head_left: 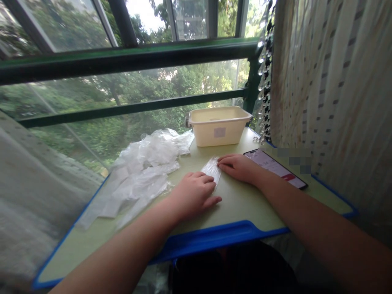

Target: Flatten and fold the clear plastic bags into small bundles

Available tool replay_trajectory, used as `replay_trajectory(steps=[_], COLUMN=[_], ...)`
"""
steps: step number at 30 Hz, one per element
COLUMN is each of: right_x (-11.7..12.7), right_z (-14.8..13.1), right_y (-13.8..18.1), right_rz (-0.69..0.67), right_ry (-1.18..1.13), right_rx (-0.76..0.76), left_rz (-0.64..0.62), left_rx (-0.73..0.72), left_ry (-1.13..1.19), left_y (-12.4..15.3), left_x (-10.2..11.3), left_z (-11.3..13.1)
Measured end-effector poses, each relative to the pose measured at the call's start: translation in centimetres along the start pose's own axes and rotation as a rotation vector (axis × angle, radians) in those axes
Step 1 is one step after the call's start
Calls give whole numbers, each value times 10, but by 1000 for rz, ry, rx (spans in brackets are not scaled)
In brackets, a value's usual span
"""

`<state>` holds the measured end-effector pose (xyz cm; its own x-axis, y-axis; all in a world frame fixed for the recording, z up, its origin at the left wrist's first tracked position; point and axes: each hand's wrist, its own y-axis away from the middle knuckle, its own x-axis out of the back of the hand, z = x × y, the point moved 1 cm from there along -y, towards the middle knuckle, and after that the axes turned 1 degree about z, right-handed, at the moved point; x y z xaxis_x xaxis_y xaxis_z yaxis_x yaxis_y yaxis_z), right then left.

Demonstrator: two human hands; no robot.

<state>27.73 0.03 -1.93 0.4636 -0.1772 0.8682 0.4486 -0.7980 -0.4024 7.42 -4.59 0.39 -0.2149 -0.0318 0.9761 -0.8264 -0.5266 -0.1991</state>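
Note:
A small folded piece of clear plastic film lies on the pale green table. My left hand rests palm down over its near end, fingers stretched flat. My right hand presses its far right edge, fingers flat and close together. Both hands lie on the film and neither lifts it.
A heap of crumpled clear plastic covers the table's left part. A cream plastic tub stands at the back by the window. A phone with its screen lit lies to the right. A curtain hangs at the right; the table has a blue rim.

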Motion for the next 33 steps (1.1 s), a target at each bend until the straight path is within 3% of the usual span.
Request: replay_trajectory(steps=[4, 9, 16, 22, 24, 27, 30, 33], right_x=[-1, -4, -5, -5, -4, -3, -4, -7], right_z=[0, 3, 8, 15, 14, 6, -4, -6], right_y=[-1, -4, -12, -16, -15, -10, -5, -3], right_rz=[-22, 49, 48, 87, 126, 167, 57, -25], right_ry=[16, -2, -27, -22, 15, 52, 64, 95], right_rx=[-44, -124, -378, -437, -405, -224, -48, -6], left_rz=[-30, -42, -37, -55, -54, -46, -41, -30], left_rx=[-23, -26, -43, -36, -30, -22, -24, -28], left_ry=[92, 57, 40, 28, 27, 27, 35, 51], left_y=[0, 0, 1, 0, 0, 0, 0, 0], left_x=[3, 4, 2, 3, 3, 2, 1, 0], left_z=[-4, -3, -2, -2, -2, -3, -4, -3])
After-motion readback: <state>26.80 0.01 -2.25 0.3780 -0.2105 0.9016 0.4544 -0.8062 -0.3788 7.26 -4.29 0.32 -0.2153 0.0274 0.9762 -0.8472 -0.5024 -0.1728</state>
